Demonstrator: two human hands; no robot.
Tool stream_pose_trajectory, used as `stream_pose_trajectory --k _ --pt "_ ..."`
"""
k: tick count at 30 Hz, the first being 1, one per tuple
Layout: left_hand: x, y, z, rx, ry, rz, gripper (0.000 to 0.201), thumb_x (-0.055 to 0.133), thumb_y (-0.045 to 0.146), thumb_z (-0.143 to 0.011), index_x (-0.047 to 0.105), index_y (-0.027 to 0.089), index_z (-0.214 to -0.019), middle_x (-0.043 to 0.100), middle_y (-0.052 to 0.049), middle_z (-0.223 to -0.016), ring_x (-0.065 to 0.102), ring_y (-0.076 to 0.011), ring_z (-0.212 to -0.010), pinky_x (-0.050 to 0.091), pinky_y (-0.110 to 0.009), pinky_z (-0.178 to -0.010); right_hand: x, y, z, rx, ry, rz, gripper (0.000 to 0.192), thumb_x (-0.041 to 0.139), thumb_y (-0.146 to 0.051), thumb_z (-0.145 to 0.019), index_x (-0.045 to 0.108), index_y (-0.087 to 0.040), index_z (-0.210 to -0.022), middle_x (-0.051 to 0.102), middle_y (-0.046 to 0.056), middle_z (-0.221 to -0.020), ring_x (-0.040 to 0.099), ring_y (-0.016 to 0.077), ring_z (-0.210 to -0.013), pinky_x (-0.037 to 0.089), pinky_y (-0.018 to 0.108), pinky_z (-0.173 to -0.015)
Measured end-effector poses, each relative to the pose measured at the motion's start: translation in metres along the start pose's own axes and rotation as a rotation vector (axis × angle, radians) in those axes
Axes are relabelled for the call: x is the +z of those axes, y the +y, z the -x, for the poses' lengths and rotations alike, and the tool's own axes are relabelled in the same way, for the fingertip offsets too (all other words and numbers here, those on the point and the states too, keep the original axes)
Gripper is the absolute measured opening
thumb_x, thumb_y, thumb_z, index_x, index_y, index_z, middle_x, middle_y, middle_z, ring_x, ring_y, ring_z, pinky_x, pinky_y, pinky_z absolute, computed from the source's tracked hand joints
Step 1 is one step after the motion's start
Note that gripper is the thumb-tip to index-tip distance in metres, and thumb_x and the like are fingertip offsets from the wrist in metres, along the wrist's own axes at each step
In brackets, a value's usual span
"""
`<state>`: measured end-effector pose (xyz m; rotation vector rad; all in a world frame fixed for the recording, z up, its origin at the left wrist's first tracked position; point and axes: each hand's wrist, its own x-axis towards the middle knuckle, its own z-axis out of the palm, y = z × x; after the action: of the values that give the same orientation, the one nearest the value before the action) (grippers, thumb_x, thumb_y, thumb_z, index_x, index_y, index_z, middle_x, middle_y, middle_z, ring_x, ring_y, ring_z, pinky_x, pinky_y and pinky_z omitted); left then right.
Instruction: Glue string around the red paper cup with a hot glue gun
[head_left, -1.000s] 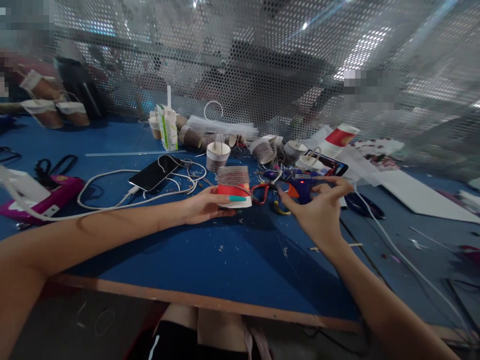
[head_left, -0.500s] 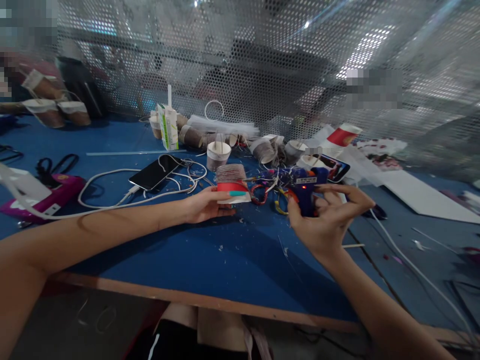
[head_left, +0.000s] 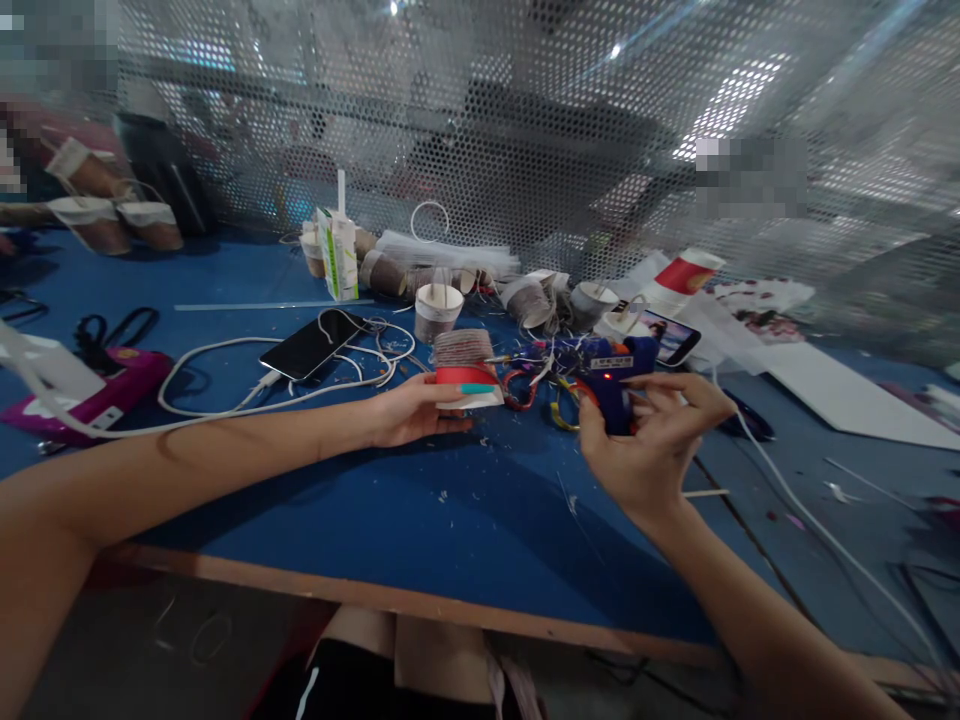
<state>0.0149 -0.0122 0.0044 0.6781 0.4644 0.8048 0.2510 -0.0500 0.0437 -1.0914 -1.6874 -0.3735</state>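
My left hand is closed around a red paper cup, tipped rim downward with its upper part wrapped in greyish twine. A blue hot glue gun with a small red light is gripped in my right hand. Its nozzle points left and meets or nearly meets the twine-wrapped side of the cup; I cannot tell if they touch. Behind the gun's barrel lie scissors with yellow handles and a red-handled pair, both partly hidden.
Twine-wrapped cups stand and lie along the back by a drink carton. A phone with a white cable lies left, near a magenta device. Another phone, a red cup and a white board are right.
The fingers of my right hand have curled slightly closer around the glue gun's handle. The cup and my left hand stay almost where they were.
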Motion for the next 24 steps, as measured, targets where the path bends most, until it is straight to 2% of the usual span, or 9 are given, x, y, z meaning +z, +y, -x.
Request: stream_pose_trajectory --k 4,12,16,20,24 --pt "0.0010 0.0006 0.0009 -0.004 0.015 0.003 0.041 0.092 0.019 -0.058 0.073 0.017 -0.094 0.077 -0.004 -0.093 0.069 -0.0177 -0.089 0.050 -0.035 -0.087 0.0001 -0.0006 -0.0009 -0.022 0.021 -0.010 0.040 0.067 -0.024 -0.080 0.032 -0.028 -0.100 0.052 0.007 -0.098 0.067 0.0205 -0.072 0.057 0.036 -0.055" --pt "-0.0016 -0.0007 0.0006 -0.001 -0.004 -0.010 0.033 0.086 0.017 -0.068 0.071 0.018 -0.098 0.075 -0.004 -0.096 0.068 -0.0173 -0.092 0.048 -0.037 -0.094 0.0025 0.0004 -0.0007 0.010 0.045 -0.055 0.040 0.067 -0.025 -0.077 0.034 -0.027 -0.100 0.052 0.005 -0.095 0.066 0.0203 -0.070 0.057 0.037 -0.056" --pt "-0.0008 -0.0003 0.0007 -0.006 -0.002 -0.004 0.033 0.085 0.016 -0.068 0.071 0.017 -0.098 0.076 -0.005 -0.098 0.069 -0.0180 -0.093 0.048 -0.038 -0.095 0.0011 0.0008 -0.0008 -0.002 0.025 -0.020 0.039 0.067 -0.025 -0.078 0.035 -0.027 -0.100 0.054 0.005 -0.094 0.067 0.0204 -0.070 0.058 0.038 -0.057" --pt "0.0024 0.0008 0.0018 -0.008 0.035 0.001 0.032 0.085 0.014 -0.067 0.072 0.017 -0.096 0.076 -0.005 -0.094 0.070 -0.0180 -0.090 0.050 -0.037 -0.092 -0.0007 0.0026 0.0007 0.016 0.005 0.055 0.039 0.068 -0.029 -0.077 0.036 -0.027 -0.100 0.057 0.006 -0.094 0.067 0.0213 -0.070 0.058 0.040 -0.059" --pt "0.0059 0.0006 0.0021 -0.003 0.106 -0.008 0.024 0.081 0.012 -0.072 0.071 0.016 -0.094 0.076 -0.005 -0.091 0.070 -0.0163 -0.085 0.052 -0.034 -0.087 -0.0024 0.0069 0.0040 -0.017 -0.015 0.157 0.036 0.064 -0.029 -0.079 0.036 -0.026 -0.100 0.059 0.006 -0.090 0.068 0.0248 -0.072 0.055 0.041 -0.060"
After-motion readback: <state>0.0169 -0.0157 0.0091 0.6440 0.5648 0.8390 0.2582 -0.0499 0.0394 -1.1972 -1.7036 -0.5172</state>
